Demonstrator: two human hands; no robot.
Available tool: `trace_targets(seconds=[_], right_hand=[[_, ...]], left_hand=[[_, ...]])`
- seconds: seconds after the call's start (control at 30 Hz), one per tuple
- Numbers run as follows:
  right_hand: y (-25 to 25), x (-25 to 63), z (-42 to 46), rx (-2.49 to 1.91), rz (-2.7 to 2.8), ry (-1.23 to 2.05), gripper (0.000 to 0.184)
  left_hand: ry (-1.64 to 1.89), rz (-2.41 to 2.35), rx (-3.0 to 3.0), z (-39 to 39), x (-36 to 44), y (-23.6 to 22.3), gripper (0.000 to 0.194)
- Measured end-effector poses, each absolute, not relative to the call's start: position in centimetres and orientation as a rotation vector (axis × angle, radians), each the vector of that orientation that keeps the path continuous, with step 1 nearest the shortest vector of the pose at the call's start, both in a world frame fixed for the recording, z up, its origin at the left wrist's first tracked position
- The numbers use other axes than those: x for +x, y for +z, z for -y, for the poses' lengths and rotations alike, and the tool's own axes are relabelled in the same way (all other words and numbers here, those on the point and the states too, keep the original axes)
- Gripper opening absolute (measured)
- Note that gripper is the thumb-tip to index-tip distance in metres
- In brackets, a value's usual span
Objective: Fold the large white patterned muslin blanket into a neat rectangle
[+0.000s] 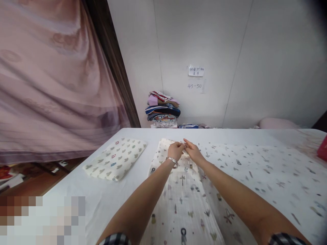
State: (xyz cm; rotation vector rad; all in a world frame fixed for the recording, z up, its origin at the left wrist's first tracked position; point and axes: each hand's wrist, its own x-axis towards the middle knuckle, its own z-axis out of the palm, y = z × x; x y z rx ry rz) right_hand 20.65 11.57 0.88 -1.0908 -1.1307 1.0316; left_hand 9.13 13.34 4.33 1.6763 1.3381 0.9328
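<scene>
Meeting over printed cloth (183, 195): left hand (175, 151), right hand (193, 152) (can't tell if gripping); near end cut off

The printed cloth (181, 207) runs past the bottom edge. A red object (323, 149) is cut off at right. The counter (112, 200) hides the clothes pile's (162, 110) base.

From where I stand, a white table (107, 200) with rounded far corners stretches across the lower part of the frame, its far edge running level near mid-height. A neatly folded cream cloth (117, 158) lies flat on it at centre left; a larger printed cloth (185, 195) lies layered down the lower middle and spreads broadly to the right.
</scene>
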Motion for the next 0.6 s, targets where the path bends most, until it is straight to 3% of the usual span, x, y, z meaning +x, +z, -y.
trace_targets(seconds=[0.2,0.43,0.6], right_hand=[[0.6,21.4,-12.1,-1.118,1.072,1.004,0.05],[2.0,23.7,-13.7,-1.318,0.965,1.032,0.049],[3.1,23.0,-13.4,-1.231,1.213,1.065,0.054]], left_hand=[[0.862,-1.283,1.674,-13.2,9.2,4.6,0.036],[0.812,-1.399,1.836,-13.5,7.7,3.9,0.024],[0.833,-1.416,2.245,-15.4,7.5,5.5,0.047]])
